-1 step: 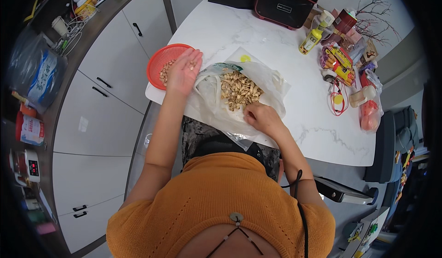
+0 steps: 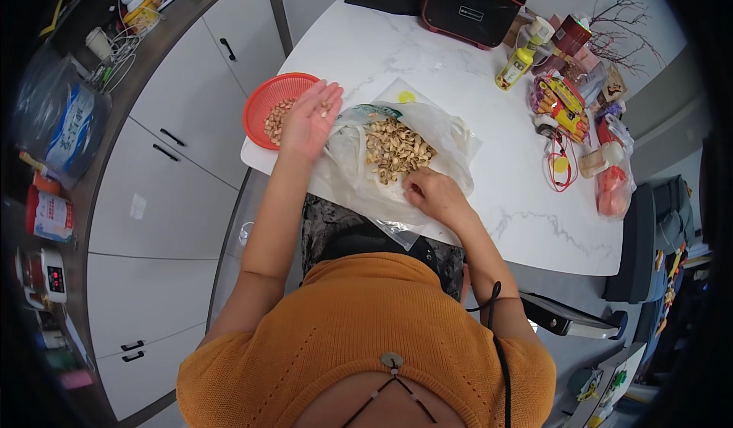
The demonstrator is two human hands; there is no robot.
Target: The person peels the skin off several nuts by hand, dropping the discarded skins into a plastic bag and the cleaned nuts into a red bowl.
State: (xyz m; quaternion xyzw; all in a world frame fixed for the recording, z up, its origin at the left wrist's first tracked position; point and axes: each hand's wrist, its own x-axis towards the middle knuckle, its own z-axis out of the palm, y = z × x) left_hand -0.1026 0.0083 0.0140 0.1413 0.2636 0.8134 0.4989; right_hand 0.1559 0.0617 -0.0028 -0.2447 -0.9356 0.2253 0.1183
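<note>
My left hand point(image 2: 311, 125) is turned palm up beside the red plastic colander point(image 2: 256, 101), with a few peanut kernels point(image 2: 325, 110) resting on its fingers. Pale pinkish peanut kernels point(image 2: 274, 126) lie inside the colander, partly covered by this hand. To the right, a white plastic bag point(image 2: 347, 174) is spread open on the table and holds a heap of tan peanut shells point(image 2: 397, 147). My right hand point(image 2: 435, 194) rests at the near right edge of the heap, fingers curled together. Whatever its fingertips pinch is hidden from view.
The white marble-patterned table point(image 2: 534, 229) carries a black and red appliance point(image 2: 473, 8) at the back. Along its right side stand a yellow bottle point(image 2: 517, 67), snack packages point(image 2: 561, 106), a red cord point(image 2: 563, 176) and a bag of red fruit point(image 2: 613, 191). White cabinets point(image 2: 164, 199) run along the left.
My left hand has shifted slightly right, away from the colander, uncovering more of the kernels inside. The right hand stays at the edge of the shells.
</note>
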